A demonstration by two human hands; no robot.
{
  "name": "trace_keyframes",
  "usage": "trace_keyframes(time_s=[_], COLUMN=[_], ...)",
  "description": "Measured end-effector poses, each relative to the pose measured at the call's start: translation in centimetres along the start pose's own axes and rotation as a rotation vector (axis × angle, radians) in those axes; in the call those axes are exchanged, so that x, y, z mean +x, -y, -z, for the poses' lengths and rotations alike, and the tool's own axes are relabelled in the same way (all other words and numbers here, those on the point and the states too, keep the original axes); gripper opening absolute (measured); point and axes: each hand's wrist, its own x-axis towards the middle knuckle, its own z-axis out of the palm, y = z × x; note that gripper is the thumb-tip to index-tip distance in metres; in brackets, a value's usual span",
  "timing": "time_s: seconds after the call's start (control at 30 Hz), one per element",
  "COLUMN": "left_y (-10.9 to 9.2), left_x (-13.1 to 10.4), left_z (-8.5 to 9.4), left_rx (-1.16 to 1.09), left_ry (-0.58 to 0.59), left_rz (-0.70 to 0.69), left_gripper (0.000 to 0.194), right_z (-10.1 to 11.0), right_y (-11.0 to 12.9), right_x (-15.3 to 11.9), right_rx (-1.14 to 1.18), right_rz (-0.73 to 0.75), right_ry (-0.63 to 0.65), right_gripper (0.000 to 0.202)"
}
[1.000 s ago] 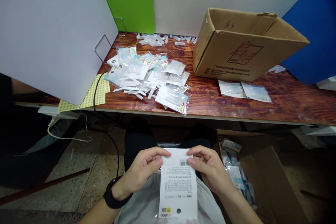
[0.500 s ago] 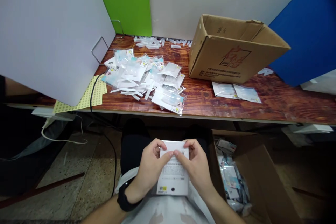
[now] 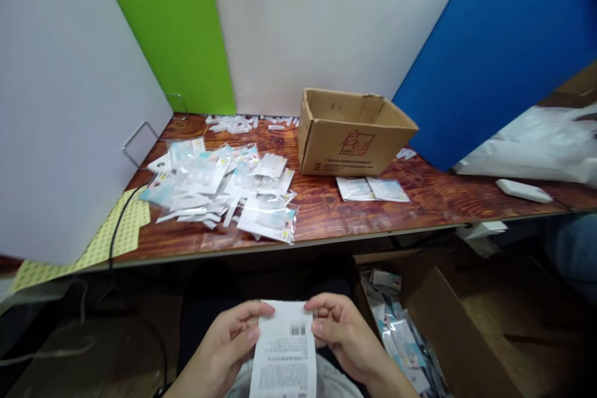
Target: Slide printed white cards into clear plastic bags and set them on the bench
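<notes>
Over my lap, both hands pinch the upper sides of a flat white printed packet (image 3: 286, 354), its text side facing up and its lower end cut off by the frame. My left hand (image 3: 231, 342) holds the left edge between thumb and fingers. On the right edge, my right hand (image 3: 340, 336) grips the same way, thumb beside a small barcode. What lies on the packet's underside is hidden. Ahead on the table (image 3: 317, 211) is a heap of clear-bagged cards (image 3: 209, 180), and two more flat packets (image 3: 372, 189) lie farther right.
An open cardboard box (image 3: 357, 146) stands on the table before upright panels. Small white tubes (image 3: 233, 123) lie along the back. A yellow dotted sheet (image 3: 116, 230) and black cable are at left. Below right, a larger carton (image 3: 459, 329) holds several packets.
The view has tilted up and turned right. My thumbs, close together over the packet's middle before, are now apart at its two sides; the packet appears lower in view.
</notes>
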Motion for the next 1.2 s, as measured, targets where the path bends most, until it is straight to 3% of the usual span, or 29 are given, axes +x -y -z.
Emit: trace_keyframes(time_s=[0.07,0.13,0.2,0.23,0.27,0.33,0.4,0.43,0.47,0.5,0.53,0.57,0.63,0.7,0.8,0.93,1.1,1.2], left_y=[-0.1,-0.3,-0.8,-1.1,-1.6,-2.6,-3.9,-4.6,-5.3,-5.9,-6.4,-6.8,-7.4,-7.6,-7.7,-7.9,-8.1,-8.6], left_x=[0.9,2.0,3.2,3.8,4.5,5.7,7.1,7.7,8.3,8.8,9.3,9.7,10.4,10.8,10.7,10.4,9.8,8.9], left_z=[-0.3,-0.6,-0.1,0.6,1.5,3.6,5.1,5.5,5.5,5.2,4.7,4.2,3.4,3.0,2.7,1.6,0.6,-0.4], left_rx=[-0.006,0.013,0.128,0.238,0.385,0.752,1.121,1.298,1.47,1.632,1.784,1.907,2.089,2.193,2.22,2.271,2.438,2.459], left_ry=[0.031,0.074,0.07,0.013,-0.089,-0.428,-0.737,-0.794,-0.788,-0.739,-0.663,-0.621,-0.583,-0.577,-0.609,-0.607,-0.484,-0.456], left_rz=[0.051,0.014,-0.096,-0.16,-0.227,-0.402,-0.695,-0.844,-0.965,-1.043,-1.074,-1.061,-1.053,-1.069,-1.087,-1.047,-0.953,-0.908], left_gripper=[0.03,0.034,0.037,0.037,0.036,0.033,0.036,0.039,0.042,0.044,0.045,0.047,0.048,0.048,0.045,0.044,0.054,0.051], right_z=[0.9,2.4,4.4,5.4,6.4,8.2,9.9,10.7,11.4,12.2,12.8,13.4,14.3,15.2,16.2,16.5,16.3,15.0], right_y=[0.6,2.2,4.9,6.5,8.1,11.0,12.9,13.4,13.7,13.8,13.8,13.6,13.1,12.8,12.6,12.5,12.8,12.7], right_x=[0.0,-0.6,-1.7,-2.3,-2.9,-3.2,-1.7,-0.3,1.6,3.7,6.0,8.1,11.6,13.7,14.6,14.1,13.9,13.0], right_rx=[-0.018,-0.053,-0.126,-0.187,-0.26,-0.448,-0.692,-0.843,-1.0,-1.142,-1.256,-1.307,-1.346,-1.356,-1.374,-1.391,-1.405,-1.384], right_rz=[0.024,0.111,0.336,0.512,0.722,1.145,1.419,1.464,1.456,1.408,1.309,1.251,1.186,1.166,1.141,1.153,1.157,1.144], right_ry=[-0.025,-0.14,-0.399,-0.582,-0.792,-1.202,-1.431,-1.408,-1.307,-1.127,-0.905,-0.767,-0.604,-0.532,-0.48,-0.583,-0.703,-0.718], right_gripper=[0.024,0.021,0.023,0.027,0.03,0.034,0.027,0.021,0.018,0.019,0.023,0.025,0.026,0.025,0.026,0.029,0.029,0.031])
